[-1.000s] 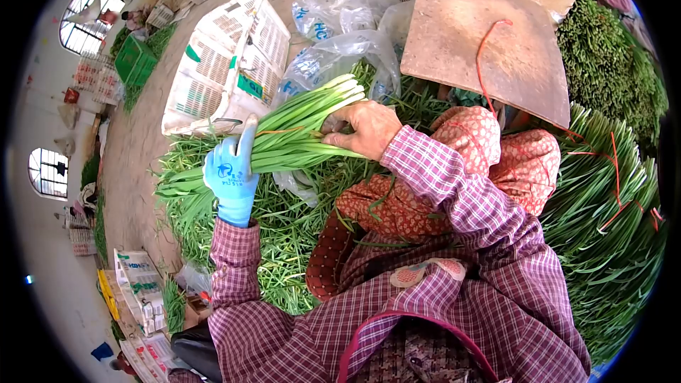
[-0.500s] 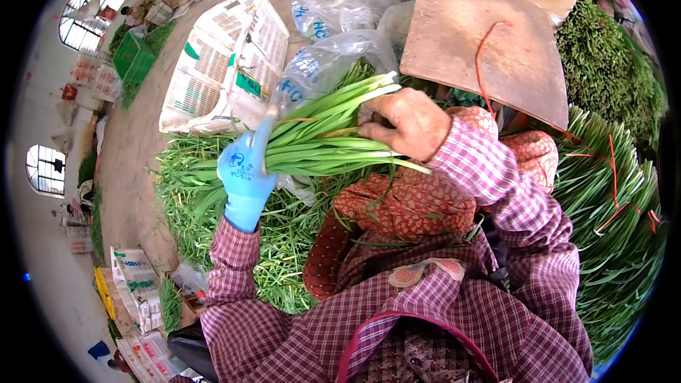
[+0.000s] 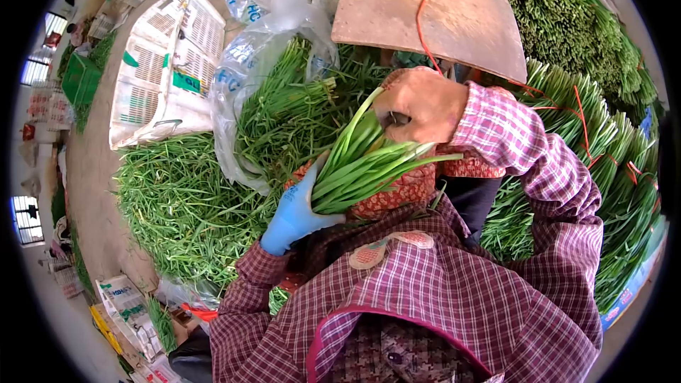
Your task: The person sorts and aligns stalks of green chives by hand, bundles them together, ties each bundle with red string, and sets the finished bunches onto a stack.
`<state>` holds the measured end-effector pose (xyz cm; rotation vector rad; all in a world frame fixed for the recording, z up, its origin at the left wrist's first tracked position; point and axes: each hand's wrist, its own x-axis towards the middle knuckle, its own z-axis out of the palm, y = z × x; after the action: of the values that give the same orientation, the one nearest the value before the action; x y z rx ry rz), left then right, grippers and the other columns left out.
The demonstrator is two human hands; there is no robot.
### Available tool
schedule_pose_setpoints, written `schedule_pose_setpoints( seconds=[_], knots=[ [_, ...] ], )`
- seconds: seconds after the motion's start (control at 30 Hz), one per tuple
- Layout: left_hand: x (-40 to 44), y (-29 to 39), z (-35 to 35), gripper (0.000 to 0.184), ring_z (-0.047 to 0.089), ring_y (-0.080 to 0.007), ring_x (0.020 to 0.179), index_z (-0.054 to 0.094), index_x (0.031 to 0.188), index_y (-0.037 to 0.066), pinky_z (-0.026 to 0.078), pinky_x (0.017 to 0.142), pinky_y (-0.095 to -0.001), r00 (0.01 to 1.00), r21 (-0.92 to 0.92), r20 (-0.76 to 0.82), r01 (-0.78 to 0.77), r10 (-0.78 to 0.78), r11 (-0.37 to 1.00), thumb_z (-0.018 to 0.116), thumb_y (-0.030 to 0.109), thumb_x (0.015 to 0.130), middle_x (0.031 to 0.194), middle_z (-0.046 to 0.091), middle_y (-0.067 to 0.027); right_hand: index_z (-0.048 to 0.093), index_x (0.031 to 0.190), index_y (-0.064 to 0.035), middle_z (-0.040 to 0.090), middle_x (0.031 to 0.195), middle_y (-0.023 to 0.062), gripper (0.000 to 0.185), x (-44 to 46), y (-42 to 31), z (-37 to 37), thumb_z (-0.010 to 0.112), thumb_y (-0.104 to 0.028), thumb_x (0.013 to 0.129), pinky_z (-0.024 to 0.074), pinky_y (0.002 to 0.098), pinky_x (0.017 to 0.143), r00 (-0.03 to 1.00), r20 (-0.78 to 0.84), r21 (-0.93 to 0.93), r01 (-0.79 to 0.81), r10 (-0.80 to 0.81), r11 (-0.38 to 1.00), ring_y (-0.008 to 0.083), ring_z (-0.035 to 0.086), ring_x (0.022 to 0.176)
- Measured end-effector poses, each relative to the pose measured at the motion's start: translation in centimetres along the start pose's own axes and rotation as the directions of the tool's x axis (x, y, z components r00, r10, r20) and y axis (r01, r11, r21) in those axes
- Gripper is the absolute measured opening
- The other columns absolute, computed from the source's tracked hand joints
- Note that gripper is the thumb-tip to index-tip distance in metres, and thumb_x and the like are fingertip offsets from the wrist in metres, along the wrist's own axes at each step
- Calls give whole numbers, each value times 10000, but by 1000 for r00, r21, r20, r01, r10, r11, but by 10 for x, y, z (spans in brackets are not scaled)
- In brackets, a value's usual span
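My left hand [image 3: 301,209], in a blue glove, is wrapped round the leafy part of a bunch of garlic chives [image 3: 369,167]. The bunch slants up to the right in front of my chest, above my lap. My bare right hand [image 3: 423,106] is closed at the pale stem ends, its fingers curled on the upper stems; the fingertips are partly hidden. Under and left of the bunch spreads a heap of loose green leaves [image 3: 184,206]. Beyond it, a clear plastic bag [image 3: 230,110] lies open with more chives [image 3: 284,99] in it.
A white plastic crate [image 3: 167,64] stands at the far left. Ahead is a wooden board [image 3: 433,18] with a red tie [image 3: 423,21] on it. Stacked chives [image 3: 596,198] with red ties fill my right side, below a darker green pile [image 3: 574,28].
Both hands have brought the bunch lower and nearer my body, and it now tilts more steeply. My view has shifted to the right, showing more of the open bag.
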<state>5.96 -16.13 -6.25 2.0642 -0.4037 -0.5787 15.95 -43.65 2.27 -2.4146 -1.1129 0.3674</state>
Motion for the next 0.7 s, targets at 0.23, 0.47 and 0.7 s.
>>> schedule_pose_setpoints(
  seconds=[0.23,0.47,0.7],
  knots=[
    [-2,-5,1,1221,323,-241,1356,124,1492,35,259,1113,-344,995,-155,98,-22,38,988,879,104,535,1496,293,-158,574,679,-12,576,582,75,219,-12,3,-57,574,-134,862,455,249,356,998,-46,183,-21,30,983,123,537,432],
    [-1,-5,13,1205,406,-284,1315,136,1485,31,341,1070,-342,998,-39,55,-33,35,999,877,184,548,1464,345,-190,630,901,-47,628,747,-14,79,-45,-25,-145,656,-107,856,435,174,531,879,-255,479,-248,403,842,45,549,594],
    [-9,-2,35,1115,552,-323,1160,228,1467,45,474,934,-354,991,288,-131,28,11,957,856,142,551,1330,504,-189,654,1062,-93,669,773,11,214,0,6,-88,599,-39,863,467,207,528,823,-568,159,79,26,984,85,620,668]
  ],
)
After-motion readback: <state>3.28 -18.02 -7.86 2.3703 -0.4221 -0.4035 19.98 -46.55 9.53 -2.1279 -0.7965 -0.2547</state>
